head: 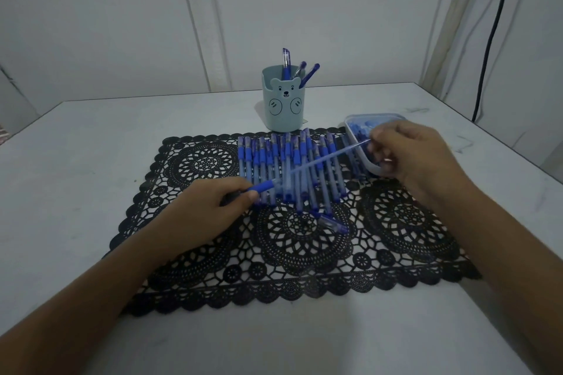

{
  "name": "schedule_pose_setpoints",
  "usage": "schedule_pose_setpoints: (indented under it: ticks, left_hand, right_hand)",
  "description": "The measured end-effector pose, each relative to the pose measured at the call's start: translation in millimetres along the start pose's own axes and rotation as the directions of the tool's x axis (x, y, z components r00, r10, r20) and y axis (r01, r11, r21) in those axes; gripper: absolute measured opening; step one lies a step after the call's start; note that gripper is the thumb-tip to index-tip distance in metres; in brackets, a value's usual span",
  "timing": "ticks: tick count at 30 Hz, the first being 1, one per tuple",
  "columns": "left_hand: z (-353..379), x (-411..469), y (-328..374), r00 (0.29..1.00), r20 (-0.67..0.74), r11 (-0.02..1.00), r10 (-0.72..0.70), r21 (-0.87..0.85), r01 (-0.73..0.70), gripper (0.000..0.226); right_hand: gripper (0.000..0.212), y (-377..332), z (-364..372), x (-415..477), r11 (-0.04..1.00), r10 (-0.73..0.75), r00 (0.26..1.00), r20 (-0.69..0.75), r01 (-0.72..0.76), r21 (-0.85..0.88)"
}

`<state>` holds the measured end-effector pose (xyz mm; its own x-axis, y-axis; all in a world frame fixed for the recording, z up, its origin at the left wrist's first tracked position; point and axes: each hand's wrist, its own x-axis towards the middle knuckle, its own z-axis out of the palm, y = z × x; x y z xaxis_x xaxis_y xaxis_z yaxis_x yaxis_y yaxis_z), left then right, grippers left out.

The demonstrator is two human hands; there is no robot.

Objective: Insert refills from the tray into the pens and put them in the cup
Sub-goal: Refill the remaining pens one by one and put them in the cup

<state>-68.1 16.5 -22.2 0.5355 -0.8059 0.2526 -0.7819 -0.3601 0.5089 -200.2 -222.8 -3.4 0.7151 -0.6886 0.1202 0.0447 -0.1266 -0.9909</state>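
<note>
Left hand (213,207) curls round the blue rubber grip of a translucent plastic pen barrel (265,185). The right hand (411,155) pinches the far tip of a long thin pale-blue refill (329,158) between thumb and fingertips. Here's the risk, by the look of it: the refill is slender and held at its very end, so a push off the barrel's line could bow it or jam it at the mouth. How deep it sits inside cannot be told. A slip would drop it onto the row of blue-gripped pens (283,161) lying right beneath, where it could vanish among them. The right hand hangs over the clear plastic tray (353,128) at two o'clock and could knock it. The refill slants between the hands, from eight o'clock up to two. The pale green bear-faced cup (283,109) waits at twelve, well apart from both hands, a few pens already in it, just beyond the black lace mat (304,240)
</note>
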Motion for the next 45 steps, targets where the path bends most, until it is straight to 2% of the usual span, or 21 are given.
schedule_pose_setpoints:
  ticks: [1,2,4,6,9,12,16,17,20,23,28,35,45]
  left_hand:
    - [-0.2,0.0,-1.6,1.0,-0.009,1.0,-0.002,0.006,0.002,0.02]
    - [-0.2,0.1,-3.0,1.0,-0.015,1.0,-0.002,0.009,0.002,0.02]
    - [0.3,0.4,-4.5,1.0,-0.022,1.0,-0.002,0.017,0.002,0.02]
    - [1.0,0.7,-4.1,1.0,-0.017,1.0,-0.003,0.022,0.003,0.02]
    - [1.7,0.3,-2.8,1.0,0.0,1.0,-0.008,0.014,0.008,0.02]
    - [1.9,0.4,-3.5,1.0,0.005,1.0,-0.004,0.028,0.004,0.022]
    - [2.6,0.3,-3.6,1.0,0.001,0.999,0.002,0.032,-0.002,0.023]
    - [2.7,0.2,-3.2,1.0,-0.002,1.0,0.002,0.031,-0.002,0.023]
    - [2.7,-0.1,-3.0,1.0,-0.007,1.0,0.001,0.022,-0.001,0.023]
    - [3.1,0.1,-2.8,1.0,-0.005,1.0,0.005,0.028,-0.005,0.02]
    - [4.1,-0.1,-2.9,1.0,-0.002,0.999,0.006,0.04,-0.006,0.02]
    - [5.2,0.6,-1.6,1.0,-0.008,0.999,-0.011,0.043,0.011,0.02]
    - [5.4,-0.5,-1.3,1.0,-0.019,0.999,-0.017,0.034,0.018,0.018]
  right_hand:
    - [0.015,0.5,-5.1,4.4,1.0,-0.02,0.994,-0.11,0.021,0.011]
    - [0.013,1.4,-9.6,7.4,0.996,-0.076,0.975,-0.209,0.066,-0.055]
    - [0.008,2.5,-12.3,6.6,0.939,-0.268,0.918,-0.293,0.181,-0.291]
    - [0.007,7.4,-7.2,1.1,0.818,-0.422,0.884,-0.2,0.277,-0.504]
    - [0.003,26.1,2.7,1.1,0.586,-0.504,0.864,0.007,0.347,-0.732]
    - [0.003,36.5,5.3,5.6,0.409,-0.514,0.845,0.148,0.393,-0.823]
    - [0.011,40.4,4.1,3.8,0.283,-0.531,0.811,0.246,0.443,-0.851]
    - [0.015,39.9,3.9,3.6,0.294,-0.535,0.808,0.247,0.452,-0.842]
    - [0.022,33.6,1.3,8.6,0.414,-0.532,0.829,0.175,0.434,-0.8]
    - [0.023,29.3,-10.8,20.7,0.443,-0.492,0.869,0.063,0.311,-0.841]
    - [0.026,27.0,-30.3,37.8,0.386,-0.262,0.964,-0.043,0.064,-0.92]
    - [0.031,33.5,-40.0,60.8,0.271,-0.107,0.98,-0.167,-0.132,-0.953]
    - [0.026,42.0,-39.4,66.2,0.249,-0.157,0.97,-0.188,-0.145,-0.958]
